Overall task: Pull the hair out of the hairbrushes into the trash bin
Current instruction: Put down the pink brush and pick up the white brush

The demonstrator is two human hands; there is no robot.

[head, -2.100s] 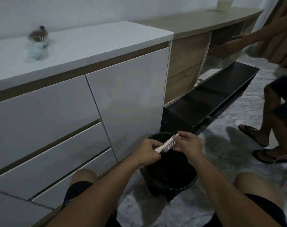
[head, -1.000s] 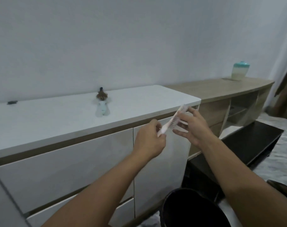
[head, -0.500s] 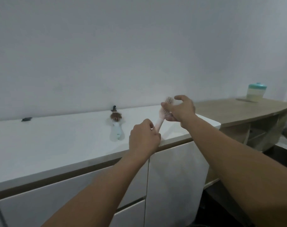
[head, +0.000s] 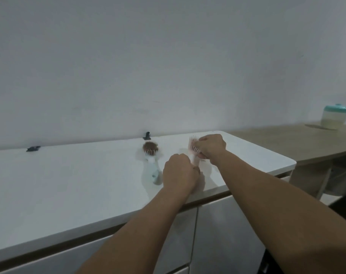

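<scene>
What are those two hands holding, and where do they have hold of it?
One pink hairbrush: the left hand grips its handle, and the right hand holds its bristled head.

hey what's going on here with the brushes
A person is holding a pink hairbrush over the white counter: the left hand grips its handle and the right hand is at the bristles. A second, pale blue hairbrush lies on the counter beside them, its head packed with brown hair. The trash bin is out of view.
</scene>
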